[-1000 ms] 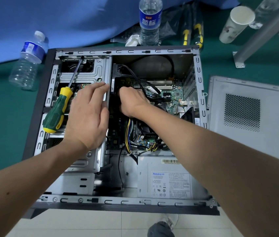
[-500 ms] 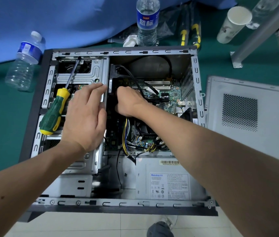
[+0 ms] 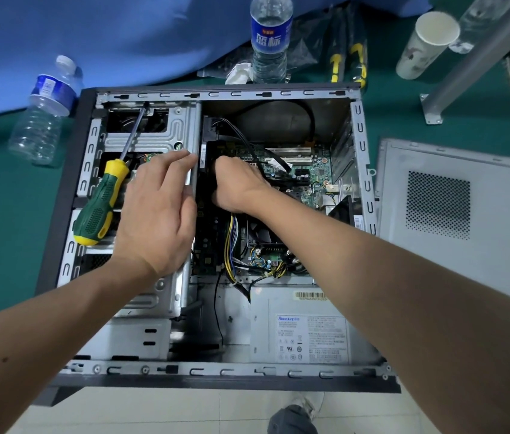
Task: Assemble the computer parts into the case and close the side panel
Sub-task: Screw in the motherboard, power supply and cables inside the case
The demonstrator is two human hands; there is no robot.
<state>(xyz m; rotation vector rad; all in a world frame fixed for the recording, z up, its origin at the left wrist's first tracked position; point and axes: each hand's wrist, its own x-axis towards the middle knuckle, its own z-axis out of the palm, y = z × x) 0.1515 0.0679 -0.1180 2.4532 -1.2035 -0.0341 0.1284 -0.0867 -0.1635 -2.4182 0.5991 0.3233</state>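
**Part still being seated inside the open case; side panel waits to the right**

At far left, a green-and-yellow-handled screwdriver [image 3: 98, 203] lies idle across the silver metal drive cage [image 3: 166, 126] of the open grey steel computer case [image 3: 225, 95], just beside the left hand [image 3: 156, 214]. That hand rests on the cage's right edge with its fingers straight and loosely spread, holding nothing; it looks to be steadying the case.

Just right of it, the right hand [image 3: 236, 183] reaches down into the case over the green motherboard [image 3: 303, 173], fingers curled around a black part or cable whose shape I cannot make out. The step in hand seems to be fitting or plugging in a component, so assembly is unfinished. The next move likely calls for a firm, aligned push, keeping the yellow-and-black wire bundle [image 3: 231, 245] below the hand clear.

Farthest right, the flat grey perforated side panel [image 3: 454, 208] lies on the green floor, touching neither hand.
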